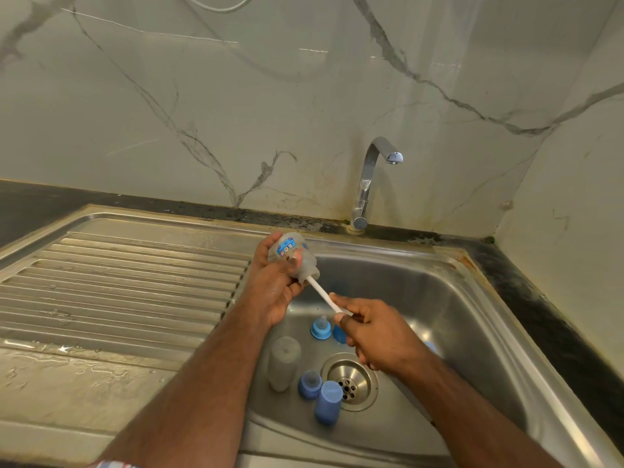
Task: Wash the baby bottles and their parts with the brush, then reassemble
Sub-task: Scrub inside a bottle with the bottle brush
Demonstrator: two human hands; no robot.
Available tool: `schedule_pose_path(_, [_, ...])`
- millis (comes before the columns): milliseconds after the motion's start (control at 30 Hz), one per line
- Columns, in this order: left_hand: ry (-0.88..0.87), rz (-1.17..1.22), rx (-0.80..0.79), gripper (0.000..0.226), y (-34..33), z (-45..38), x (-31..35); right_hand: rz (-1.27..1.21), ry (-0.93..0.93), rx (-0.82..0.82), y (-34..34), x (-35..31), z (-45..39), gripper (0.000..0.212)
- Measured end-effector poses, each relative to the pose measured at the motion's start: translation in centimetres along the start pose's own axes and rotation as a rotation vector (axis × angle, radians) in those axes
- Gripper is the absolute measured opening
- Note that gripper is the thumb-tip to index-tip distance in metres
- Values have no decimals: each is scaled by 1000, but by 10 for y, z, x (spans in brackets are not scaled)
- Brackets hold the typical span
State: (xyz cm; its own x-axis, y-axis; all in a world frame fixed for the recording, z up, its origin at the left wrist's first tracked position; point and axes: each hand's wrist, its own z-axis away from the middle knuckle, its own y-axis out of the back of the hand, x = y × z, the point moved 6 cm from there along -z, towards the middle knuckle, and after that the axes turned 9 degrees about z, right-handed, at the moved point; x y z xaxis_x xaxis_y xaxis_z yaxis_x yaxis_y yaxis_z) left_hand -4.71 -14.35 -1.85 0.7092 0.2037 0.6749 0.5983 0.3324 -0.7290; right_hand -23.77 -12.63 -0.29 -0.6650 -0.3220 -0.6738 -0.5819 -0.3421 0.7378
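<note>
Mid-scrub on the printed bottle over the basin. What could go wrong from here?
1. The right hand only pinches the end of the brush handle; a hard push could make it slip.
2. The left hand holds the bottle over the sink; dropped, it could hit the nipple ring below.
3. The blue cap lies against the drain.

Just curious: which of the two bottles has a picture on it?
The bottle held in the left hand; the plain bottle in the sink has none.

Pale marble-look wall (304, 96) with grey veins beyond the hands. Chrome tap (366, 184) ahead of them, steel sink (472, 315) below, ribbed wet draining board (118, 282) leftward, dark counter (557, 315) rightward.
</note>
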Motion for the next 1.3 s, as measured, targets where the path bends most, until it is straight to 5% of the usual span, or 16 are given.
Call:
schedule_pose_path(300, [-72,-13,-47,58,-4,3,4,447,50,85,-5,-15,-1,47])
schedule_pose_path(367, [-66,-41,-50,58,-6,4,1,384,27,39,-7,-15,-3,46])
schedule_pose_path(500, [-79,-67,-27,55,-7,5,4,-149,-82,-93,-10,0,-2,40])
schedule_pose_path(567, [-65,-46,-23,54,-5,4,4,-176,-73,-82,-5,1,1,38])
schedule_pose_path(767, [-67,-80,-55,50,-7,6,3,332,40,104,-1,-11,-1,45])
schedule_pose_path(900, [-58,-119,-94,49,-11,7,1,488,27,72,-7,-14,-9,49])
schedule_pose_path(1067, [-39,-63,-99,49,-9,6,-1,-226,-111,-140,-8,-4,-3,39])
schedule_pose_path(1300, [4,104,-77,49,-5,2,1,-696,-159,-173,-3,-4,1,27])
